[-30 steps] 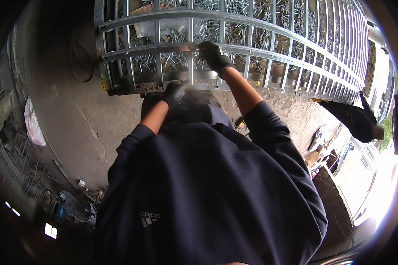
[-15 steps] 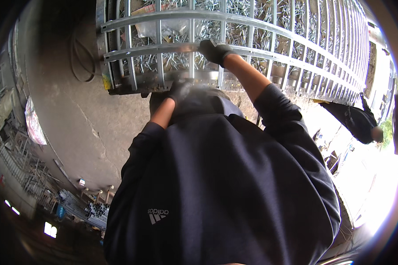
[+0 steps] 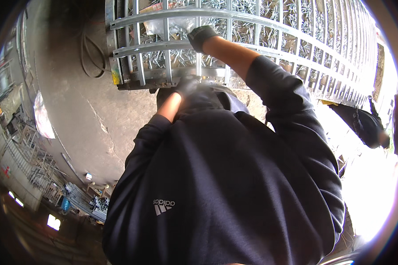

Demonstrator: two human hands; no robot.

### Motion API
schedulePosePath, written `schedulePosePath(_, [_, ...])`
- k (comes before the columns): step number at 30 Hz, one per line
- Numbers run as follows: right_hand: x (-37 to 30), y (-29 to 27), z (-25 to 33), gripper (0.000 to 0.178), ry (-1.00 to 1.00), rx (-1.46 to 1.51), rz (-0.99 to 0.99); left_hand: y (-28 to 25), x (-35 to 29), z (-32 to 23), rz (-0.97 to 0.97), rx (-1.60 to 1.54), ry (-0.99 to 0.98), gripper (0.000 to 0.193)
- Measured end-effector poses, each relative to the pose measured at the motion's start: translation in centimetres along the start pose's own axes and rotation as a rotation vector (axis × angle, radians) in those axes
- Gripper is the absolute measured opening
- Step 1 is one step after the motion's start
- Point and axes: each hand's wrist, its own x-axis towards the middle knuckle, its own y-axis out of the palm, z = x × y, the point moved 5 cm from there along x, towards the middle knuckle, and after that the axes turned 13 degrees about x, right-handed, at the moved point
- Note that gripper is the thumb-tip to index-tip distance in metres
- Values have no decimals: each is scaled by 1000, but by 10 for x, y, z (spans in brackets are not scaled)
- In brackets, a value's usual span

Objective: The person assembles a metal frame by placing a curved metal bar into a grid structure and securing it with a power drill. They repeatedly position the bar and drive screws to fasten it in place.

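A silvery metal lattice (image 3: 150,47) of long rails and crossing bars stretches over a worktable in front of me. My right hand (image 3: 202,38), in a dark glove, is over the nearer long rail beside one of the crossing bars. Its fingers are curled, and whatever they may hold is hidden. My left hand (image 3: 188,85), also gloved, is low at the table's near edge, close to the lower end of a crossing bar; motion smears its fingers. Many loose screw-like metal pieces (image 3: 247,37) lie beneath and between the bars.
A clear plastic bag (image 3: 174,26) lies under the bars. A looped dark cable (image 3: 90,57) is on the concrete floor to the left. Metal profiles (image 3: 82,198) are stacked at the lower left. Another person (image 3: 358,123) in dark clothing is beyond the table's right part.
My right hand has moved left and slightly farther along the lattice, from beyond the crossing bar to near it. My left hand stays low at the near edge. The whole view has shifted slightly.
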Motion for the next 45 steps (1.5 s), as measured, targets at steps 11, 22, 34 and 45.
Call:
schedulePosePath(11, [-10,25,22,21,-82,-260,-74,-6,22,22,-10,193,265,23])
schedulePosePath(22, [-7,32,1,21,48,28,-29,-13,28,35,-66,327,199,40])
schedulePosePath(34, [9,39,25,19,169,-8,-57,-34,8,25,49,480,89,38])
schedulePosePath(45, [-7,34,-7,23,361,183,-98,-54,10,49,307,94,-64,24])
